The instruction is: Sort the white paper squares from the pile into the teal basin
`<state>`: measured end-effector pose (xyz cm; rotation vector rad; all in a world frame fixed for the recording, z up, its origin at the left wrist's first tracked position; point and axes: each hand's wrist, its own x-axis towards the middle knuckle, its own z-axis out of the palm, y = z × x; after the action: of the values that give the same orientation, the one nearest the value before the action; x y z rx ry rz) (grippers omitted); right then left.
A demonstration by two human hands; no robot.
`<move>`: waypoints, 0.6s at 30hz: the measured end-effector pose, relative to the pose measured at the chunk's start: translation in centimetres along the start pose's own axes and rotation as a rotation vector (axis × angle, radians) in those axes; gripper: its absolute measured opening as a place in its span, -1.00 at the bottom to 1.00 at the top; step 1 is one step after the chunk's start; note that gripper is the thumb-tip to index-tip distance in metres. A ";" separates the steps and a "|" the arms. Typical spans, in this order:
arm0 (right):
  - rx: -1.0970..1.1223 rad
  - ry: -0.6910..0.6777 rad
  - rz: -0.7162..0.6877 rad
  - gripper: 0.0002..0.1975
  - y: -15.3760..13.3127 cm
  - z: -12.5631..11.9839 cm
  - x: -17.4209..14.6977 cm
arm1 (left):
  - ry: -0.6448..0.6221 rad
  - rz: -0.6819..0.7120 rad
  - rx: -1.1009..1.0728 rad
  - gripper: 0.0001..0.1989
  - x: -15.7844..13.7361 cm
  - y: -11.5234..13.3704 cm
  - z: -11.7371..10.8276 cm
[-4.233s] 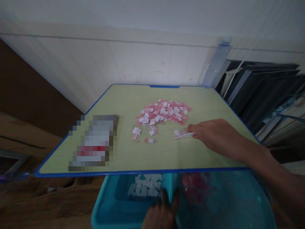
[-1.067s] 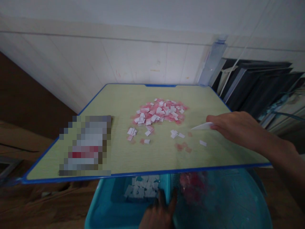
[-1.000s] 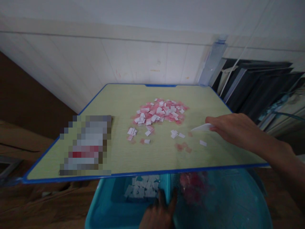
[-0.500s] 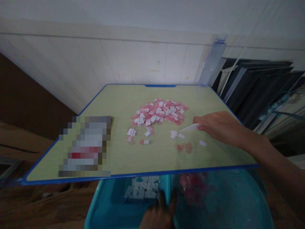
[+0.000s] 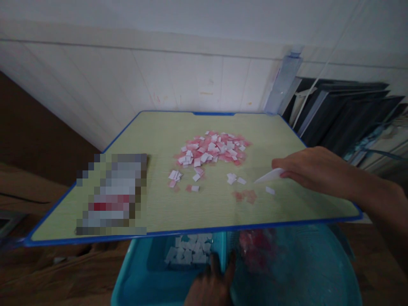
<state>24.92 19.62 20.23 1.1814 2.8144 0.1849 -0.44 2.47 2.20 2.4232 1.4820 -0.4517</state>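
Right hand (image 5: 307, 168): fingers pinched on thin white pointed strip (image 5: 270, 175), held end hidden. Left hand (image 5: 211, 282) dim, cut off near; fingers parted at turquoise plastic tub (image 5: 137, 280), hold unclear.

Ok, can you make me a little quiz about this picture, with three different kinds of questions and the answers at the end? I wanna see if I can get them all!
1. What is the right hand holding?
2. True or false: some white bits lie apart from the big pile on the table.
3. What colour is the table's edge?
a) red
b) blue
c) orange

Key:
1. A thin white strip, held between the thumb and fingers.
2. True.
3. b) blue.
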 end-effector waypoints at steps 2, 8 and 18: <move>-0.025 0.015 0.045 -0.80 -0.3 0.0 0.7 | 0.005 -0.001 0.002 -0.32 0.1 0.0 0.2; -0.063 0.012 0.069 -0.79 -0.4 0.9 2.9 | -0.005 0.008 -0.010 -0.31 0.2 -0.2 0.3; 0.068 -0.072 -0.077 -0.77 -0.3 0.2 0.0 | -0.014 -0.010 -0.003 -0.37 0.0 0.1 -0.2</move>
<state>24.71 19.40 20.03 1.0670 2.8174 0.0413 -0.29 2.52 2.39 2.4063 1.4890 -0.4675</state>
